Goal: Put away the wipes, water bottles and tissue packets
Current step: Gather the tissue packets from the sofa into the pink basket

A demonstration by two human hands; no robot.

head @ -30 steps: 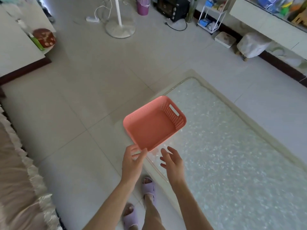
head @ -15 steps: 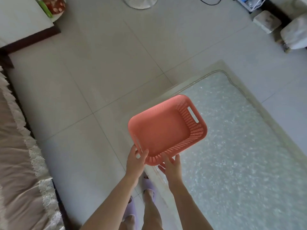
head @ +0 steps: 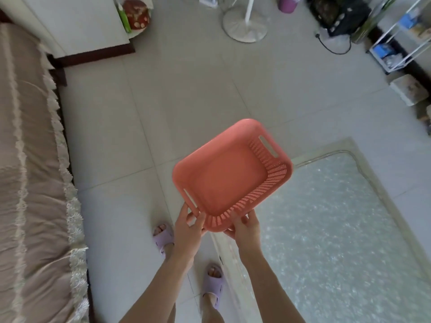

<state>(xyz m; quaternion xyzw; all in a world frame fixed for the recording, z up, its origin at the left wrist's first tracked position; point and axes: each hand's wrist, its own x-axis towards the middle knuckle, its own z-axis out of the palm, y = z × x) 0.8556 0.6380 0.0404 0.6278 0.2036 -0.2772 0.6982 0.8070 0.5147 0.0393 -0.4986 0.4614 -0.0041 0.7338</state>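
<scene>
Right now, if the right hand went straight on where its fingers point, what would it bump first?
The pink basket: the right hand holds its near rim, so it would just push it. Beyond lies the tiled floor, though depth is unclear.

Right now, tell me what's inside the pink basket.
Nothing: the pink basket shows only a bare floor and slotted walls. A small part of the near rim is covered, where the left hand and right hand grip it.

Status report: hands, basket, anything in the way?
Left hand and right hand grip the pink basket at near end. Held in the air, tilted, empty. Nothing blocking it.
</scene>
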